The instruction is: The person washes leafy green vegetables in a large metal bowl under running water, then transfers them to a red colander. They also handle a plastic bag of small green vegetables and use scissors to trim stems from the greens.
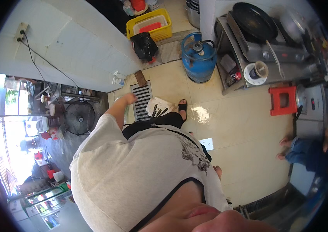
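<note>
My left hand [130, 98] hangs at the end of my outstretched arm, over the edge of a slotted metal floor drain grate [142, 97]. Its fingers look curled, but their inner side is hidden. Below the wrist shows a translucent thing, partly behind my arm. Beside the grate is a white plastic object [161, 106], with dark cord ends in front of it. Of my right hand [218, 171] only some fingers show past the side of my light shirt [140, 162]; whether it holds anything is hidden. A black sandal [183, 111] is on one foot on the tiles.
A blue gas cylinder [198, 59] stands beside a steel stove table [256, 58] with a black wok [255, 21]. A red plastic stool [283, 100] is at right, near another person's legs [300, 150]. A brick [140, 78], spray bottles [118, 79] and yellow crate [164, 32] line the wall.
</note>
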`<action>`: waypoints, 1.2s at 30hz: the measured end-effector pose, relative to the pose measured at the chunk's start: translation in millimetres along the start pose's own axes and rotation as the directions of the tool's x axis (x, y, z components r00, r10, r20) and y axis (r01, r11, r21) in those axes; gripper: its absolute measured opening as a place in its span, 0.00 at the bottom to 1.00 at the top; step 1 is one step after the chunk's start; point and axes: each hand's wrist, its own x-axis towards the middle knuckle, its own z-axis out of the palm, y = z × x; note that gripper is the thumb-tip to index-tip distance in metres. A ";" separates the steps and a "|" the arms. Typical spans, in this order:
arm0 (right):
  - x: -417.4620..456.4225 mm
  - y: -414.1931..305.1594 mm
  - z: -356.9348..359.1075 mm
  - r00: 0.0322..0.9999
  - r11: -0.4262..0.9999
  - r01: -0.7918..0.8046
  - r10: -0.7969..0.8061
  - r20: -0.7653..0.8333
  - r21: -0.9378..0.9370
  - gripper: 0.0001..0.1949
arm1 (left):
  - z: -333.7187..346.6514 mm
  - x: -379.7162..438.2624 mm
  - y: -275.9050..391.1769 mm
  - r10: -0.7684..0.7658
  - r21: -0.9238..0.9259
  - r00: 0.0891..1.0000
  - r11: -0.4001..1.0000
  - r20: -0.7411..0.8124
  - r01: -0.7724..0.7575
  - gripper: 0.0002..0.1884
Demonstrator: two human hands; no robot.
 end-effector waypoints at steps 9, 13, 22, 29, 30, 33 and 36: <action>-32.0 -158.6 137.4 0.973 0.935 0.227 -0.231 0.018 -0.272 0.15 | 62.8 0.4 -104.6 -0.111 -0.383 0.981 0.909 0.159 0.165 0.08; -45.5 -199.5 212.8 0.978 0.897 0.202 -0.204 0.039 -0.392 0.16 | 52.8 21.9 -150.3 0.178 -0.192 0.982 0.963 -0.066 -0.187 0.12; -77.2 -284.7 447.0 0.911 0.771 0.410 -0.322 0.256 -0.488 0.17 | -26.2 122.4 -225.7 -0.156 -0.287 0.986 0.949 -0.064 0.131 0.18; -104.0 -353.5 628.5 0.797 0.659 0.596 -0.416 0.438 -0.458 0.15 | -104.3 191.6 -208.9 -0.274 -0.552 0.961 0.798 0.024 0.242 0.21; -104.0 -364.5 655.0 0.755 0.607 0.648 -0.435 0.490 -0.460 0.14 | -107.9 199.3 -207.4 -0.243 -0.560 0.970 0.800 0.025 0.215 0.22; -75.6 -387.0 755.7 0.569 0.582 0.772 -0.455 0.685 -0.255 0.12 | -98.2 203.4 -241.0 0.071 -0.043 0.995 0.997 0.064 -0.068 0.20; -72.2 -426.1 851.1 0.497 0.396 0.854 -0.422 0.759 -0.339 0.11 | -106.2 198.4 -248.5 -0.039 -0.237 0.986 0.968 0.162 0.077 0.17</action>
